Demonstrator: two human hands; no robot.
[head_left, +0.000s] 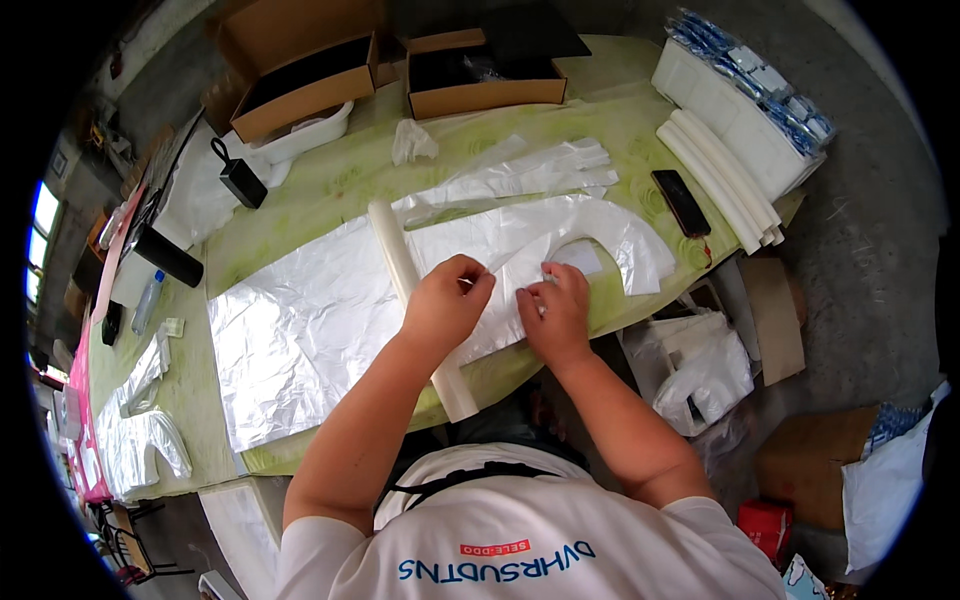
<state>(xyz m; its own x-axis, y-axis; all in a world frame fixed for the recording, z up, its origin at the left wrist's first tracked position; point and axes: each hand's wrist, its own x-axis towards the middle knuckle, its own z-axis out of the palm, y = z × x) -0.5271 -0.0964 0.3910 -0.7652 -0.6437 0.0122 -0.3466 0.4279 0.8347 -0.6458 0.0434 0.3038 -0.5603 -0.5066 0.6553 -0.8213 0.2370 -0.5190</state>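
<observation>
A shiny, thin plastic sheet (300, 340), shaped like a disposable apron with a curved cut-out at its right end, lies spread over the table. Across it rests a long off-white tube or roll (392, 245), partly covered by my left forearm. My left hand (450, 302) is over the sheet just right of the tube, thumb and forefinger pinched on the film. Close by on the right, my right hand (557, 312) has its fingers curled and pinched at the film near the cut-out. The fingertips hide exactly how much film each one grips.
More crumpled film (520, 172) lies behind the sheet. A phone (681, 203), several white rolls (718, 180) and a white box of blue packets (735, 110) stand right. Cardboard boxes (487, 98) sit at the back. A black speaker-like block (240, 183) and bottle (148, 302) are left.
</observation>
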